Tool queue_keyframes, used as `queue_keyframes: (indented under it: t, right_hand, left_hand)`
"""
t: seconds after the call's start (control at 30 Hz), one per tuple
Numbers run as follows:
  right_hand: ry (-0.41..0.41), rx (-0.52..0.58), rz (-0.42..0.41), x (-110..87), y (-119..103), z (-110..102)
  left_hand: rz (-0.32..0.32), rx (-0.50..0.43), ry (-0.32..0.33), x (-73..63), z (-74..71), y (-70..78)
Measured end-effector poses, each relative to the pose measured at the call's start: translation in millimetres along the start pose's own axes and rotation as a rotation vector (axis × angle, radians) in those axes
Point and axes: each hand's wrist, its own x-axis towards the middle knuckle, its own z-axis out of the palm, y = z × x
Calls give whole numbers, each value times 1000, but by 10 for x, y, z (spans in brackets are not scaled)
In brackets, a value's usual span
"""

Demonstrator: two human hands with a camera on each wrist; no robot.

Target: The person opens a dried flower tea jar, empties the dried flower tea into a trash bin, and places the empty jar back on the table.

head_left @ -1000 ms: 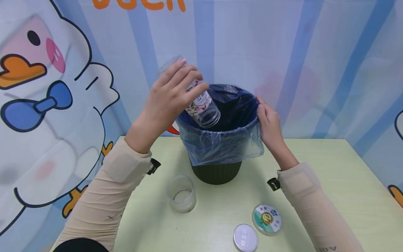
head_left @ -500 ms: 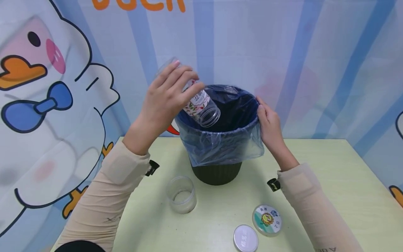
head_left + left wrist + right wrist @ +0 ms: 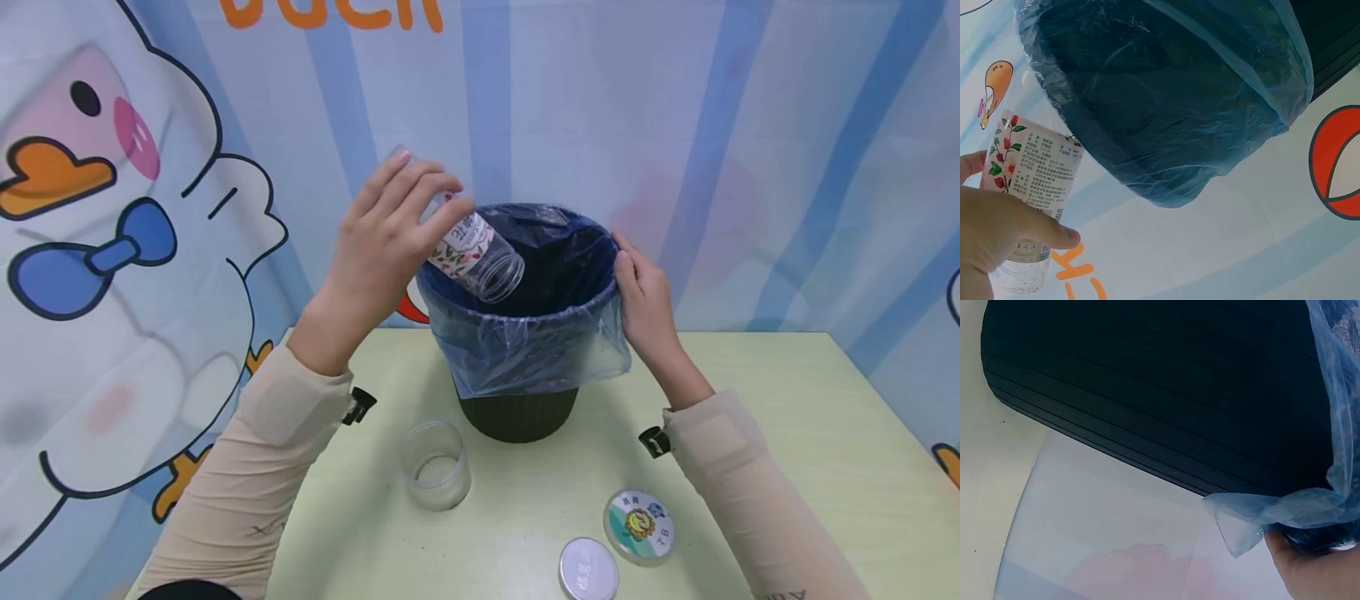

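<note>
My left hand [image 3: 386,229] grips a clear plastic jar [image 3: 474,242] with a floral label. The jar is tilted, its open mouth pointing down over the opening of a dark trash can [image 3: 519,417]. In the left wrist view, the thumb presses on the printed label of the jar [image 3: 1044,169], with small bits near its base. A blue plastic bag [image 3: 525,354] lines the can and folds over its rim. At the can's right side, my right hand [image 3: 643,300] holds the rim through the bag. The right wrist view shows only part of that hand [image 3: 1322,572], beside the bag edge.
An uncovered clear plastic container [image 3: 437,467] stands on the pale table [image 3: 787,433] in front of the can. To its right lie a round lid with a sunflower picture [image 3: 639,527] and a smaller whitish lid [image 3: 588,569]. A printed duck curtain [image 3: 585,100] hangs behind.
My left hand has shifted slightly left and down, tilting the jar closer to level, while its mouth stays over the can. The right hand keeps its place on the rim.
</note>
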Motion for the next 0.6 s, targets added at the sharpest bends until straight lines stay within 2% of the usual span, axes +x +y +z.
queue_keyframes:
  t: [0.2, 0.37, 0.6]
  right_hand:
    - [-2, -4, -1, -2, -24, -8]
    - [1, -1, 8, -20, -30, -12]
    - [26, 38, 24, -75, 12, -9]
  left_hand:
    - [-19, -14, 6, -19, -11, -12]
    - [-39, -40, -15, -37, -29, -16]
    - [-81, -23, -15, -70, -47, -14]
